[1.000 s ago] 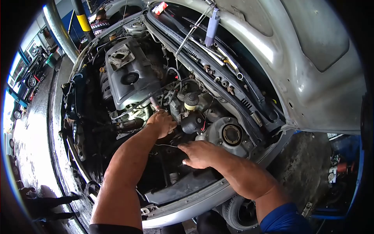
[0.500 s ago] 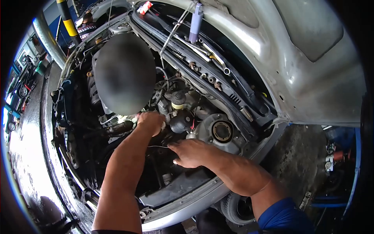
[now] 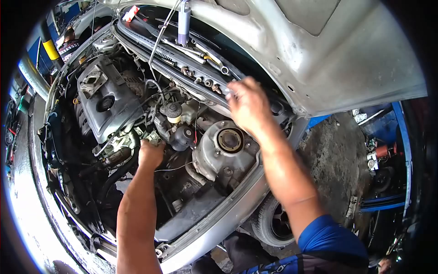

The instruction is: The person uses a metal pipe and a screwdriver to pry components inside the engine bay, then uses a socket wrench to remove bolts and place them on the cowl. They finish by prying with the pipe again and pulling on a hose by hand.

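Observation:
My left hand (image 3: 151, 154) is down in the engine bay, closed beside metal fittings right of the black engine cover (image 3: 107, 98); its fingertips and whatever they hold are hidden. My right hand (image 3: 248, 101) is raised over the cowl near the windshield base, blurred, its fingers curled near small sockets and bolts (image 3: 208, 83) lying there; I cannot make out what is in it. A brake fluid reservoir with a dark cap (image 3: 173, 110) and a round strut mount (image 3: 230, 140) lie between the two hands. A thin wire (image 3: 175, 169) runs right of my left hand.
The raised hood (image 3: 346, 68) fills the upper right. Wrenches (image 3: 214, 61) and a grey-purple bottle (image 3: 184, 23) rest along the cowl. A loose wheel (image 3: 273, 221) stands by the fender. Another person (image 3: 69, 43) is at the far upper left, near a yellow-black post (image 3: 51, 49).
My right hand has left the engine bay and moved up to the cowl. The dark blurred shape over the engine is gone, and the view has shifted right.

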`<state>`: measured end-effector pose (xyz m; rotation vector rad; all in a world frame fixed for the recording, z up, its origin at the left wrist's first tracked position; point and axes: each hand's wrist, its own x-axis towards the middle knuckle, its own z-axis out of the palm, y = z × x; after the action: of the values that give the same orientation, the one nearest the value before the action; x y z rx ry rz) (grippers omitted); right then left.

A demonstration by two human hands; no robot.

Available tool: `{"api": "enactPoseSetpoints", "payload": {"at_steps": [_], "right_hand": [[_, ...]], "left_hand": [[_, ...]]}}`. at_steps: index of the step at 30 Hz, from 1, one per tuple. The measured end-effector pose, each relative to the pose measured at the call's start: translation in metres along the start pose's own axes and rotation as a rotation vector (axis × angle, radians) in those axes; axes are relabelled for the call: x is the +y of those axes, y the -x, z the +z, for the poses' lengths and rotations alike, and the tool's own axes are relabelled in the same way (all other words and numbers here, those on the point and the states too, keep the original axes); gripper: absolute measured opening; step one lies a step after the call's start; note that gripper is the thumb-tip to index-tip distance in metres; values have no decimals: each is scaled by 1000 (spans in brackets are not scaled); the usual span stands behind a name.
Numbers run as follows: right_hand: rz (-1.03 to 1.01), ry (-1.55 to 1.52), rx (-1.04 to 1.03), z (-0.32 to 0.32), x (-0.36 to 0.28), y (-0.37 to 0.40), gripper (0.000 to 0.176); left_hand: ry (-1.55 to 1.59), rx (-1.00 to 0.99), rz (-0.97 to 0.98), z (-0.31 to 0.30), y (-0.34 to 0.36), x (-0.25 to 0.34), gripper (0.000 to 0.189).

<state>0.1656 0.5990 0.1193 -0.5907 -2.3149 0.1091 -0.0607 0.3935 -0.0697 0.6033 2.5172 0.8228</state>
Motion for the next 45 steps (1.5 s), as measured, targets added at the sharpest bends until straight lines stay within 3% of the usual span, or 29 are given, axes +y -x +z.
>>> {"api": "enactPoseSetpoints", "payload": {"at_steps": [1,3,6,9,10,13,17,19,21,23,27,33,41,45], "right_hand": [[1,82,-7,-2,18,-12,20],[-41,234,-109,-1,38,-31,23],[0,405,-473,5,45,-39,27],[30,387,-520,10,50,-47,30],[32,386,-515,16,57,-46,30],[12,271,-450,23,71,-44,32],[-56,229,-391,24,76,-42,28],[-211,-33,-169,23,81,-37,18],[-192,-222,121,26,84,-30,19],[44,-190,104,23,94,-9,18],[153,-164,183,13,103,24,20],[165,-75,206,12,104,30,22],[369,62,-28,12,90,-4,25],[363,17,-75,23,109,-23,28]], "left_hand": [[-232,-66,-21,-24,31,40,60],[-500,-198,285,-39,37,44,56],[-576,-161,414,-43,32,35,54],[20,44,-30,-7,4,0,63],[115,16,-133,-2,-9,-9,66],[64,126,-110,-6,15,2,64],[-6,68,-119,-7,13,-4,59],[10,68,-137,-11,18,1,58],[24,68,-149,-17,23,8,57],[-11,85,-143,-20,29,14,56],[20,76,-122,-15,28,6,55],[-6,87,-135,-19,32,16,51],[-7,112,-111,-15,31,9,51],[-23,126,-111,-15,30,5,50]]}}
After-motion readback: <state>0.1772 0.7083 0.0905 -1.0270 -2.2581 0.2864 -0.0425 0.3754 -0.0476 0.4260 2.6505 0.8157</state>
